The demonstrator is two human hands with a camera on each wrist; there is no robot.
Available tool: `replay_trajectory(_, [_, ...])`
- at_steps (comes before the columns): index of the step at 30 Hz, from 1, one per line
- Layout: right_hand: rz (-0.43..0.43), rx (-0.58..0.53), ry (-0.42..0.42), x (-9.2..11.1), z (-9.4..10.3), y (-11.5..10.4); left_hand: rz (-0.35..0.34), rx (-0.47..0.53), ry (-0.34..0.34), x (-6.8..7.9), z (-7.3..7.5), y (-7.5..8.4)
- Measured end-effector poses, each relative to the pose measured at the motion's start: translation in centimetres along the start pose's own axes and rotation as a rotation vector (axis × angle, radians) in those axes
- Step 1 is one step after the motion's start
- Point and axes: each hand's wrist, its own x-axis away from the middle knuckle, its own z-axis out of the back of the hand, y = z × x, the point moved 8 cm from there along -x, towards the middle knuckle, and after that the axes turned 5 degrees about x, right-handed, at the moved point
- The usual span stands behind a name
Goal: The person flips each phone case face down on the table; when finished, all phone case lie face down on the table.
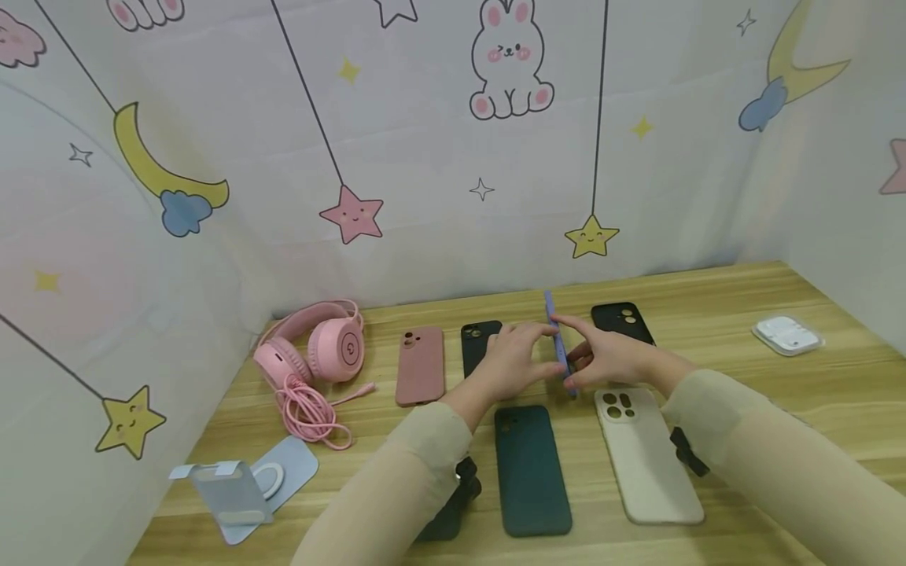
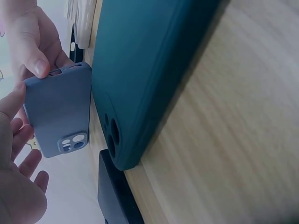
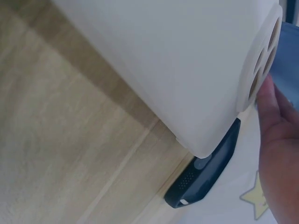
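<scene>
Both hands hold a purple-blue phone case [image 1: 560, 350] that stands on its long edge on the table. My left hand [image 1: 515, 360] touches its upper edge with thumb and index finger; in the left wrist view the other fingers curl loosely beside its back [image 2: 56, 112]. From the right side, my right hand [image 1: 612, 358] grips it between thumb and fingers. Beneath the left wrist is a teal phone case [image 1: 532, 472], and a white one [image 1: 651, 464] lies by the right wrist. Black phone cases lie behind the left hand [image 1: 480, 339] and behind the right hand [image 1: 621, 321].
To the left are a pink phone case [image 1: 421, 368], pink headphones [image 1: 338, 350] with a coiled cable [image 1: 311, 417], and a light-blue stand [image 1: 233, 491]. Another dark case [image 1: 442, 525] is partly under the left forearm. White earphones in a clear box [image 1: 788, 335] lie far right. A patterned cloth [image 1: 439, 157] hangs behind.
</scene>
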Motion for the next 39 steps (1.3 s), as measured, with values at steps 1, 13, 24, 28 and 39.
replay_trajectory(1, [0.000, -0.001, 0.000, 0.0, 0.0, 0.0, 0.000, 0.001, -0.001, 0.0, 0.0, 0.0])
replay_trajectory(13, [0.019, 0.045, 0.043, 0.4, 0.7, 0.3, 0.003, 0.012, -0.003, 0.2, -0.2, -0.2])
replay_trajectory(24, [0.030, 0.212, 0.127, 0.3, 1.6, -0.1, 0.040, 0.005, -0.005, 0.3, -0.1, -1.2])
replay_trajectory(28, [0.023, 0.216, 0.128, 0.4, 1.7, -0.1, 0.057, 0.001, 0.000, 0.3, -0.1, -1.8])
replay_trajectory(39, [0.011, 0.199, 0.136, 1.2, 2.1, -0.2, 0.061, 0.011, -0.008, 0.2, -0.2, -2.0])
